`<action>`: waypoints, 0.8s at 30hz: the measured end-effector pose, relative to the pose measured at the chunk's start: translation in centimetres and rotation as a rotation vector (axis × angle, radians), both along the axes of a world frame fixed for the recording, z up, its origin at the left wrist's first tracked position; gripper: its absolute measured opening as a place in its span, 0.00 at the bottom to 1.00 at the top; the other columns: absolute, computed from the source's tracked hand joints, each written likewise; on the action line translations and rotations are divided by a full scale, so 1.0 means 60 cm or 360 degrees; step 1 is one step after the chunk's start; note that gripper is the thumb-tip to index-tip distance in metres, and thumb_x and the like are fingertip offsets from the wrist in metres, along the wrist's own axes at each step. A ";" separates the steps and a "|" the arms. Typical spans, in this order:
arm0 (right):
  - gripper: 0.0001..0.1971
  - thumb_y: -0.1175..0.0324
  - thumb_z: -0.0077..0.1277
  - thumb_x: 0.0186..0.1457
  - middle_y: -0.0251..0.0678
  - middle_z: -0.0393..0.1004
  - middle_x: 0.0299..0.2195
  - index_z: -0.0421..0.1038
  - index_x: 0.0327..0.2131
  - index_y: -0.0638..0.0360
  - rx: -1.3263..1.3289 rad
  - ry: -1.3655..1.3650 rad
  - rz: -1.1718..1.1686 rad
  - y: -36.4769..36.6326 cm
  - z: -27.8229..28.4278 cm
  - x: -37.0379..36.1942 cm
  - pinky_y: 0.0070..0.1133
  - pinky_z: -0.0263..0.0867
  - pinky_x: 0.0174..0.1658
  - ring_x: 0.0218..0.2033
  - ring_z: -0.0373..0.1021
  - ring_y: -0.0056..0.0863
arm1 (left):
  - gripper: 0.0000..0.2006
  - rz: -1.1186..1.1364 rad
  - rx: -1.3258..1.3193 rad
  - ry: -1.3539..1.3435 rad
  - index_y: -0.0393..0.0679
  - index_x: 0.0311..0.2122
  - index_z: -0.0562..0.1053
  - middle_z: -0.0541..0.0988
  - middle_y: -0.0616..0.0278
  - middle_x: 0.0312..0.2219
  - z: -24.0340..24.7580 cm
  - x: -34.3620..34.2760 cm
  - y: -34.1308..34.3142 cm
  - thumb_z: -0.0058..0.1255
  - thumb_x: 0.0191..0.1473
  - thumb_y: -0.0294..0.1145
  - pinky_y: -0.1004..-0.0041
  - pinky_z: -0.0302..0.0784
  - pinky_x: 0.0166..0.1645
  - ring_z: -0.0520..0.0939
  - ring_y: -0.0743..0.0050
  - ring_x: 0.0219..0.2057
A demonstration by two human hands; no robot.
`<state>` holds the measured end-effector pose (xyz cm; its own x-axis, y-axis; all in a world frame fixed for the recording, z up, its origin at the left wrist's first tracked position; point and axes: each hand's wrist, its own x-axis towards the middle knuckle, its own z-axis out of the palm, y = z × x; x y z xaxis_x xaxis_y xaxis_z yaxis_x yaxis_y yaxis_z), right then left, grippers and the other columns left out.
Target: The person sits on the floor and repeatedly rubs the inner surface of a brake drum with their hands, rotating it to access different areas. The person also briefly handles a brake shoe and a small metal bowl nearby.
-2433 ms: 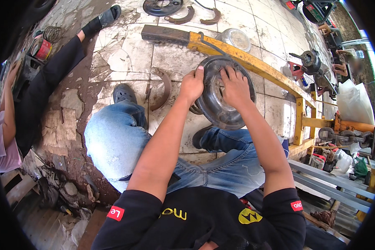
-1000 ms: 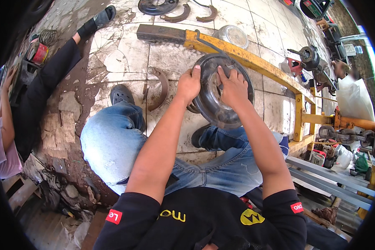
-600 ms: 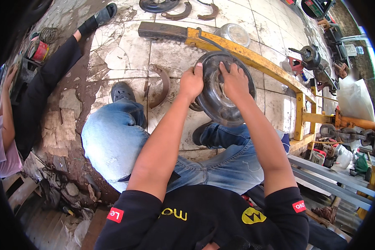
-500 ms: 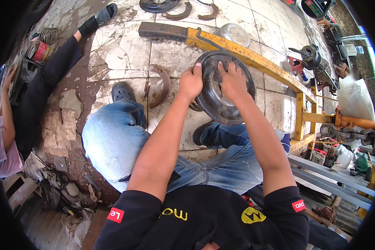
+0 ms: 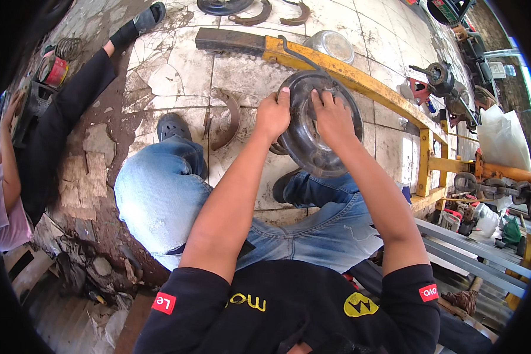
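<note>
A round black brake backing plate (image 5: 298, 139) with a hole in its middle is held tilted in front of me, above the tiled floor. My left hand (image 5: 272, 118) is closed on its left edge, thumb lying on top and the other fingers hidden. On the right part of its face lies my right hand (image 5: 335, 121), fingers bent near the central hole; its thumb is hidden. To the left of the plate, a curved rusty brake shoe (image 5: 234, 121) rests on the tiles. Part of another round metal piece (image 5: 278, 147) shows from beneath the plate's left edge.
A yellow steel frame (image 5: 360, 79) with a dark end runs just beyond the plate. Behind it sit a clear round container (image 5: 330, 47), two more brake shoes (image 5: 253, 16) and another dark plate (image 5: 223, 6). A person's leg (image 5: 76, 106) stretches along the left.
Both hands have shifted very slightly to the right on the plate, and my right forearm has swung a little outward. The plate stays in nearly the same place.
</note>
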<state>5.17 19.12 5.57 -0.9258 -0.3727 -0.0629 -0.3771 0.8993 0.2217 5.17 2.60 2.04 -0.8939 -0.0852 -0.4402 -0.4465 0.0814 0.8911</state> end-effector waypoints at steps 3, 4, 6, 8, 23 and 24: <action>0.27 0.74 0.43 0.53 0.40 0.65 0.46 0.63 0.59 0.57 0.0000 -0.0007 -0.0050 -0.003 -0.001 -0.011 0.36 0.67 0.45 0.45 0.66 0.41 | 0.30 0.0084 0.0131 0.0007 0.29 0.52 0.69 0.77 0.40 0.44 0.000 0.007 0.004 0.37 0.63 0.52 0.64 0.70 0.52 0.78 0.51 0.47; 0.27 0.74 0.43 0.53 0.40 0.65 0.46 0.63 0.58 0.57 -0.0005 -0.0022 -0.0065 -0.004 -0.001 -0.013 0.36 0.67 0.44 0.45 0.66 0.41 | 0.30 0.0082 0.0125 0.0006 0.29 0.52 0.69 0.77 0.40 0.44 0.000 0.008 0.006 0.37 0.63 0.52 0.64 0.70 0.52 0.78 0.51 0.47; 0.26 0.74 0.43 0.53 0.39 0.65 0.46 0.63 0.58 0.58 -0.0052 -0.0001 0.0033 0.005 -0.001 0.003 0.36 0.67 0.45 0.44 0.66 0.40 | 0.30 0.0107 0.0117 -0.0011 0.29 0.52 0.69 0.77 0.40 0.44 0.008 0.011 0.005 0.37 0.63 0.52 0.64 0.70 0.52 0.78 0.51 0.46; 0.26 0.74 0.43 0.53 0.39 0.65 0.45 0.63 0.58 0.58 -0.0034 0.0008 0.0058 0.010 0.000 0.004 0.35 0.66 0.45 0.44 0.66 0.39 | 0.31 0.0036 0.0070 -0.0014 0.28 0.51 0.69 0.77 0.40 0.44 0.021 0.009 -0.001 0.37 0.63 0.52 0.64 0.70 0.52 0.78 0.51 0.46; 0.26 0.73 0.44 0.53 0.39 0.65 0.47 0.63 0.58 0.57 -0.0014 -0.0065 0.0046 0.006 0.002 0.015 0.36 0.66 0.44 0.45 0.66 0.38 | 0.28 0.0154 0.0050 0.0115 0.27 0.47 0.72 0.78 0.35 0.39 -0.004 0.010 0.010 0.38 0.63 0.50 0.61 0.71 0.49 0.78 0.42 0.44; 0.26 0.73 0.44 0.53 0.39 0.64 0.47 0.63 0.58 0.57 -0.0013 -0.0039 0.0058 0.009 0.002 0.012 0.36 0.66 0.45 0.45 0.66 0.38 | 0.29 0.0080 0.0027 0.0078 0.27 0.49 0.70 0.77 0.37 0.41 0.000 0.009 0.007 0.38 0.63 0.51 0.62 0.71 0.50 0.78 0.47 0.45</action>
<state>5.86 19.67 5.70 -0.9098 -0.4068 -0.0821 -0.4148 0.8866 0.2044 5.69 3.05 2.06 -0.9092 -0.1236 -0.3975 -0.4053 0.0449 0.9131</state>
